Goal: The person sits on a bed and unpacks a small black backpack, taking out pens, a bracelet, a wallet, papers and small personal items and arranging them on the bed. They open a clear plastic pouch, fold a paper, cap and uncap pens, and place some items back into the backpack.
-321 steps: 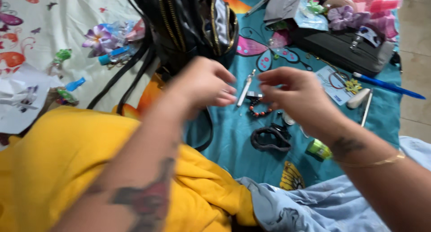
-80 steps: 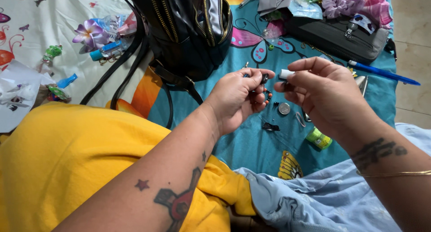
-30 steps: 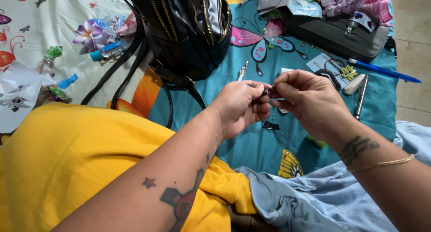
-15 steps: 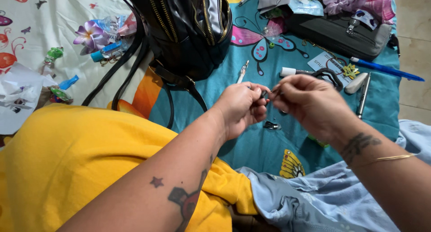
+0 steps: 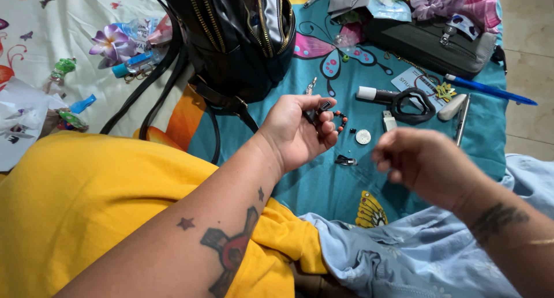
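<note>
The left hand [image 5: 300, 130] is pinching a small dark clip [image 5: 321, 109] between its thumb and fingertips, closed tight on it. A short string of red and black beads [image 5: 341, 120] sits just past those fingers, so close to the clip that I cannot tell if they are joined.

The right hand [image 5: 424, 162] is off to the side, away from the left one. It is blurry, and its fingers curl in loosely. I cannot tell if it has anything in it.

The little job looks only partly done. The clip is up in the hand, but other small bits lie loose on the blue butterfly blanket [image 5: 323, 188]: a tiny black piece [image 5: 345, 159] between the two hands, a round silver coin [image 5: 363, 137] near it, and black scissors [image 5: 411, 105] farther up. A black bag [image 5: 242, 38] stands open behind the left hand.
</note>
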